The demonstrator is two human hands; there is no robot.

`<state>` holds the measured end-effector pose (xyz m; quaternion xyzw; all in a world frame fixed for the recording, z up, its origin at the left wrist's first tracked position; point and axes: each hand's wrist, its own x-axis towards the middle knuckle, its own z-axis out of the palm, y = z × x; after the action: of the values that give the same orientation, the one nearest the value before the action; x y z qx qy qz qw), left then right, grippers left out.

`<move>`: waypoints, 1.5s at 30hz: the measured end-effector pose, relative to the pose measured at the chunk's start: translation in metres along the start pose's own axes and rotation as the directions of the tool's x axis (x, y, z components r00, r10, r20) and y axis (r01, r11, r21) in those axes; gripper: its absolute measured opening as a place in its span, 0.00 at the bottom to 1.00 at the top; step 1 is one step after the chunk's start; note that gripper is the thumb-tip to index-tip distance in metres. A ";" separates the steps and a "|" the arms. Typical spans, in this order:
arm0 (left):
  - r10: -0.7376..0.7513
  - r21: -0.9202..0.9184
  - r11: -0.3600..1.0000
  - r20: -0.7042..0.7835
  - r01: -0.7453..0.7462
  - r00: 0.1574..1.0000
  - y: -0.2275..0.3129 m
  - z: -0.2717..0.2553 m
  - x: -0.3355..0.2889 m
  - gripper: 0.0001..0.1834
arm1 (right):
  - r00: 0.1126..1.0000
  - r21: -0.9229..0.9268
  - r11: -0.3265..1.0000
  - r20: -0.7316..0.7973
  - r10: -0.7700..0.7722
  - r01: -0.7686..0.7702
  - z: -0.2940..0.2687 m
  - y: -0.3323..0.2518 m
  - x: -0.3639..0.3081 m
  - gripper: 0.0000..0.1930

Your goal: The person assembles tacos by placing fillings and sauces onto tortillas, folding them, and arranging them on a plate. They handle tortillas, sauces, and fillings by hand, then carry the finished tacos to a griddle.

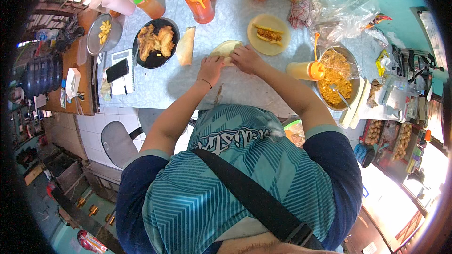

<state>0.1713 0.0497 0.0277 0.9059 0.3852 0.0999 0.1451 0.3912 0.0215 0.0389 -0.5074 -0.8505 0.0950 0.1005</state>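
Observation:
A pale flat round of dough or flatbread (225,47) lies on the grey counter (179,82) in front of me. My left hand (210,68) presses on its near left edge, fingers bent over it. My right hand (246,58) grips its right side, fingers curled on the bread. A yellow plate (260,42) just beyond holds a filled flatbread (269,33). A folded wrap (185,46) lies left of the hands.
A black plate of fried pieces (155,42) sits at left, with a phone (117,70) on a notebook. Orange sauce bottles (200,3) stand at the back. A metal bowl of shredded orange filling (335,81) and a yellow squeeze bottle (305,70) are at right.

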 end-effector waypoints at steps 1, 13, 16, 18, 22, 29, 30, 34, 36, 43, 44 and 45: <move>0.010 0.010 1.000 -0.004 -0.010 1.000 -0.002 0.001 0.002 0.14 | 0.996 -0.045 0.999 -0.085 -0.033 0.030 0.000 -0.001 -0.003 0.15; -0.004 -0.028 1.000 -0.068 0.002 0.998 0.003 -0.011 0.006 0.22 | 0.988 0.075 0.995 -0.145 -0.048 0.059 0.022 0.020 -0.012 0.23; 0.002 -0.102 0.995 0.007 -0.001 1.000 0.001 -0.013 0.010 0.25 | 0.994 0.118 0.992 -0.109 -0.030 0.043 0.017 0.026 -0.005 0.24; 0.020 -0.074 0.997 0.056 -0.016 0.998 -0.002 -0.012 0.014 0.26 | 0.987 0.098 0.993 -0.154 -0.049 0.064 0.011 0.027 -0.005 0.23; 0.060 0.052 0.997 0.023 -0.061 0.998 -0.010 -0.010 0.019 0.25 | 0.981 0.064 0.994 -0.179 -0.079 0.092 0.002 0.027 -0.008 0.22; 0.078 -0.164 0.983 -0.056 -0.086 0.995 -0.017 -0.016 0.026 0.24 | 0.989 0.094 0.988 0.084 0.119 -0.126 -0.006 0.026 0.011 0.18; 0.091 -0.148 0.984 -0.068 -0.100 0.994 -0.017 -0.016 0.026 0.24 | 0.988 0.120 0.983 0.086 0.127 -0.137 -0.007 0.026 0.014 0.17; 0.140 -0.140 0.976 -0.183 -0.167 0.973 -0.020 -0.014 0.024 0.22 | 0.983 0.172 0.971 0.110 0.150 -0.167 -0.011 0.027 0.021 0.15; 0.144 -0.140 0.975 -0.201 -0.174 0.969 -0.021 -0.011 0.026 0.21 | 0.997 0.165 0.983 0.005 0.075 -0.075 -0.010 0.027 0.021 0.13; 0.155 -0.105 0.977 -0.233 -0.184 0.960 -0.022 -0.006 0.033 0.18 | 0.961 0.161 0.983 -0.272 -0.039 0.086 0.004 0.026 0.018 0.14; 0.148 -0.116 0.977 -0.241 -0.180 0.959 -0.022 -0.006 0.033 0.17 | 0.970 0.170 0.984 -0.242 -0.006 0.049 0.004 0.025 0.018 0.14; 0.162 -0.128 0.970 -0.282 -0.205 0.946 -0.021 -0.006 0.033 0.16 | 0.956 0.145 0.987 -0.293 -0.029 0.074 0.004 0.025 0.018 0.14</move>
<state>0.1781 0.0894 0.0289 0.9018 0.3062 0.2648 0.1514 0.4028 0.0486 0.0298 -0.4840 -0.8297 0.0826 0.2656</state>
